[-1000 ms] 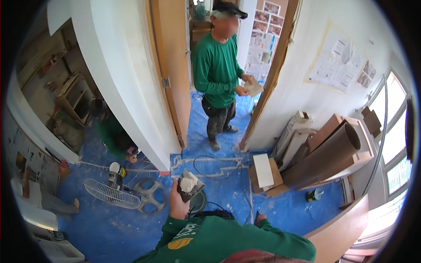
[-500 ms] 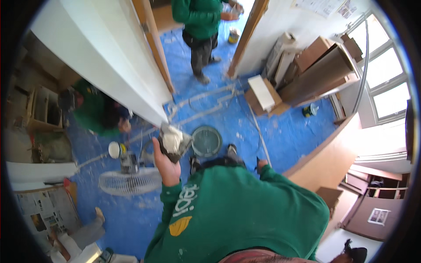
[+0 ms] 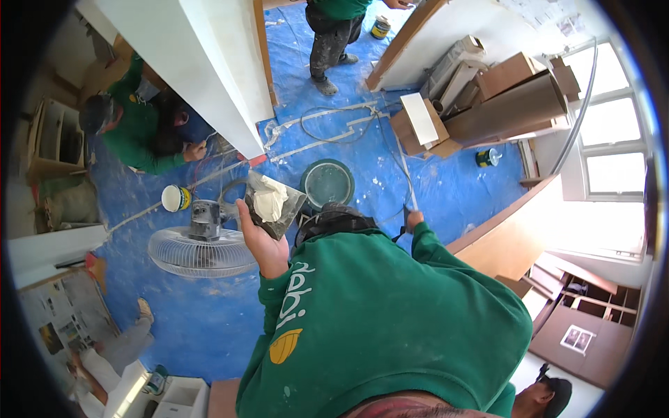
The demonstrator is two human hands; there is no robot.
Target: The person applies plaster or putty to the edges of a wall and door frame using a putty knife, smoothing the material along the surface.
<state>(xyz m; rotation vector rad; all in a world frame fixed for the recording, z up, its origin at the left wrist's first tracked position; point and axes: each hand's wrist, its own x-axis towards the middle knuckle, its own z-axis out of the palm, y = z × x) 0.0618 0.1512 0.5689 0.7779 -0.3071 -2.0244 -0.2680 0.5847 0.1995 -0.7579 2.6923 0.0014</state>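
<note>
My left hand (image 3: 261, 244) is closed round the edge of a dark square board (image 3: 282, 219) carrying a lump of white paste (image 3: 269, 198), held out left of my middle. My right hand (image 3: 416, 219) is farther right, gripping a dark, narrow tool (image 3: 406, 221), perhaps a putty knife; its shape is hard to make out. Below, between both hands, a round green basin (image 3: 327, 182) rests on blue sheeting (image 3: 481, 191). Left of the board lie a silver fan (image 3: 202, 254) and a white pail with a yellow label (image 3: 174, 198).
A person (image 3: 125, 125) crouches left, another (image 3: 327, 35) stands in the doorway, others appear lower left (image 3: 111, 362) and lower right (image 3: 550, 397). A white doorpost (image 3: 223, 83) rises ahead. Cartons (image 3: 425, 132), a brown roll (image 3: 502, 115) and wood panels (image 3: 502, 237) line the right.
My view has tipped down, bringing the basin into view and cutting off the standing person's head. The crouching person shows more. I still hold the board and the dark tool.
</note>
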